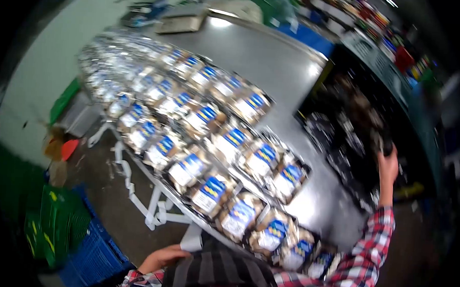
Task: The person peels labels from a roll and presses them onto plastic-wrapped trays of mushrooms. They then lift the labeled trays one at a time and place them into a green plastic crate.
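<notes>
One small dark object [387, 147] shows at the fingertips of the right hand [388, 168], over a dark open bin [343, 133] full of blurred dark goods just off the table's right edge. That hand is raised, its wrist bent back and its red-and-white plaid sleeve [375, 237] stretched forward; the fingers curl toward the object, but blur hides whether they grip it. The left hand [162, 258] hangs low by the near edge of the grey metal table [275, 58], knuckles up and fingers loosely bent, and I cannot tell whether it holds anything. Clear plastic packs with blue-and-white labels [210, 191] cover the table in about three long rows. Well over twenty can be counted before the far ones melt into glare. Each pack shows pale brown contents under its label. White paper strips [135, 190] lie on the floor to the left, beside green plastic crates [57, 223] and one blue crate [96, 261].
</notes>
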Available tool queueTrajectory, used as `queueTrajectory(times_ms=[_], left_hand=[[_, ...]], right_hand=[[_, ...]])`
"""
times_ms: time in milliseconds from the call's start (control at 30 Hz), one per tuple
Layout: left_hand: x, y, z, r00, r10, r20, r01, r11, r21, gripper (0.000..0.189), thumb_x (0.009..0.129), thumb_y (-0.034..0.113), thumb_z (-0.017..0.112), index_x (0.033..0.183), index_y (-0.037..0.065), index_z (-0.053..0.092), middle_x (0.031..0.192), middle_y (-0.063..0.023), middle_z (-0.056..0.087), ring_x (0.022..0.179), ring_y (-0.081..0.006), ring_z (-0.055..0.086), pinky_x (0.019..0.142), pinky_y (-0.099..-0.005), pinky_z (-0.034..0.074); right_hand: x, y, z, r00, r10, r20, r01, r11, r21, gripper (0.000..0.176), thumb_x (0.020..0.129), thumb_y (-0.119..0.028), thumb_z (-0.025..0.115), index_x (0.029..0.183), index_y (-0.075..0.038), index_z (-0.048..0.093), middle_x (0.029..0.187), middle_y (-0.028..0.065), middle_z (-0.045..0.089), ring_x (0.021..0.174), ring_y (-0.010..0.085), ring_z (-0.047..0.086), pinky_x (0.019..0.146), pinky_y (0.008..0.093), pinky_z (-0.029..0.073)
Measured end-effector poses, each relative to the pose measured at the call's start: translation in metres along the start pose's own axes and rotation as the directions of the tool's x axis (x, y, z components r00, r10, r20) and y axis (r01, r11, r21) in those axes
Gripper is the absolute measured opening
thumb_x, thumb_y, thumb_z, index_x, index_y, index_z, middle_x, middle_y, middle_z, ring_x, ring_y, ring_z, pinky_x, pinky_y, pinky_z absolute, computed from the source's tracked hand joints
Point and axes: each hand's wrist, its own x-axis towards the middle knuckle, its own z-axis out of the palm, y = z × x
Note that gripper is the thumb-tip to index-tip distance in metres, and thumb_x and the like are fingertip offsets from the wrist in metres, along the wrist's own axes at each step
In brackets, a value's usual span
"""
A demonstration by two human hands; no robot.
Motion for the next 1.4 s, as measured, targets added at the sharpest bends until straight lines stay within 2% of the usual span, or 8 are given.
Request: queueTrajectory(times_ms=[100, 333, 633, 800, 867, 1000, 1200, 1400], left_hand=[[0.021, -0.008, -0.021, 0.991, -0.067, 0.117, 0.064, 0.998, 0.026, 0.043, 0.082, 0.003, 0.056, 0.124, -0.001, 0.046, 0.114, -0.0073, 0.056, 0.103, -0.0154, 0.054, 0.09, -0.0267, 0.042], [0.039, -0.024, -0.009, 0.973, -0.203, 0.11, 0.18, 0.965, 0.19, 0.042, 0.086, 0.007, 0.053, 0.127, 0.002, 0.044, 0.111, -0.0051, 0.057, 0.101, -0.0145, 0.054, 0.089, -0.0259, 0.042], [0.039, -0.054, 0.023, 0.915, 0.269, -0.301, -0.295, 0.955, -0.043, 0.02, 0.09, 0.019, 0.053, 0.088, 0.0, 0.06, 0.071, -0.0018, 0.06, 0.061, -0.0089, 0.053, 0.058, -0.0211, 0.042], [0.032, -0.026, 0.07, 0.804, 0.439, -0.401, -0.509, 0.857, -0.082, 0.022, 0.087, 0.022, 0.056, 0.073, 0.004, 0.056, 0.062, -0.0002, 0.053, 0.049, -0.0068, 0.046, 0.043, -0.0212, 0.033], [0.03, -0.018, 0.081, 0.781, 0.517, -0.35, -0.576, 0.813, -0.086, 0.026, 0.088, 0.021, 0.055, 0.085, -0.004, 0.061, 0.078, -0.006, 0.061, 0.069, -0.0121, 0.057, 0.064, -0.025, 0.045], [0.022, -0.009, 0.098, 0.696, 0.595, -0.402, -0.601, 0.789, 0.128, 0.03, 0.089, 0.021, 0.051, 0.082, -0.006, 0.062, 0.077, -0.0024, 0.061, 0.07, -0.0097, 0.055, 0.065, -0.0234, 0.042], [0.019, -0.024, 0.077, 0.461, 0.884, -0.078, -0.513, 0.337, 0.79, 0.027, 0.086, 0.019, 0.047, 0.077, -0.004, 0.057, 0.062, -0.012, 0.055, 0.061, -0.0095, 0.051, 0.057, -0.0264, 0.039], [0.058, -0.029, 0.062, 0.715, 0.388, -0.581, -0.516, 0.854, -0.064, 0.024, 0.08, 0.02, 0.05, 0.065, 0.001, 0.055, 0.057, -0.0031, 0.05, 0.049, -0.0153, 0.048, 0.044, -0.0307, 0.036]], right_hand=[[-0.013, 0.04, -0.039, 0.974, -0.223, -0.041, 0.225, 0.971, 0.074, 0.06, 0.071, -0.032, 0.059, 0.124, -0.005, 0.049, 0.109, 0.0213, 0.058, 0.098, 0.0334, 0.056, 0.084, 0.0377, 0.044], [-0.045, 0.028, -0.076, 0.892, -0.166, 0.421, -0.083, 0.855, 0.511, 0.05, 0.074, -0.012, 0.056, 0.122, -0.001, 0.05, 0.104, 0.0088, 0.06, 0.083, 0.014, 0.056, 0.073, 0.0241, 0.045], [-0.11, 0.031, 0.144, 0.388, -0.348, 0.853, -0.186, 0.878, 0.442, 0.044, 0.074, -0.027, 0.062, 0.11, -0.002, 0.057, 0.099, 0.0045, 0.061, 0.092, 0.0136, 0.053, 0.081, 0.026, 0.042], [-0.122, -0.026, 0.104, 0.602, -0.748, 0.281, 0.744, 0.653, 0.144, 0.028, 0.07, -0.02, 0.067, 0.09, -0.003, 0.058, 0.089, 0.0149, 0.056, 0.088, 0.0293, 0.052, 0.077, 0.0361, 0.043], [-0.152, -0.072, 0.062, 0.624, -0.724, 0.293, 0.459, 0.643, 0.614, 0.016, 0.073, -0.013, 0.064, 0.085, -0.005, 0.058, 0.089, 0.0145, 0.055, 0.086, 0.0289, 0.055, 0.077, 0.0376, 0.044], [-0.262, -0.144, 0.015, 0.169, -0.969, 0.183, 0.299, 0.227, 0.927, 0.023, 0.073, -0.015, 0.067, 0.089, -0.004, 0.056, 0.09, 0.0128, 0.054, 0.086, 0.0299, 0.054, 0.076, 0.0367, 0.044], [-0.37, -0.189, 0.017, -0.214, -0.976, -0.038, 0.475, -0.138, 0.869, 0.007, 0.076, -0.008, 0.049, 0.082, -0.005, 0.052, 0.078, 0.0083, 0.052, 0.08, 0.0263, 0.052, 0.07, 0.0353, 0.044], [-0.362, -0.159, -0.007, -0.078, -0.977, -0.198, 0.495, -0.211, 0.843, 0.004, 0.076, -0.012, 0.052, 0.08, -0.01, 0.053, 0.082, 0.0049, 0.052, 0.08, 0.0216, 0.053, 0.068, 0.0337, 0.044]])
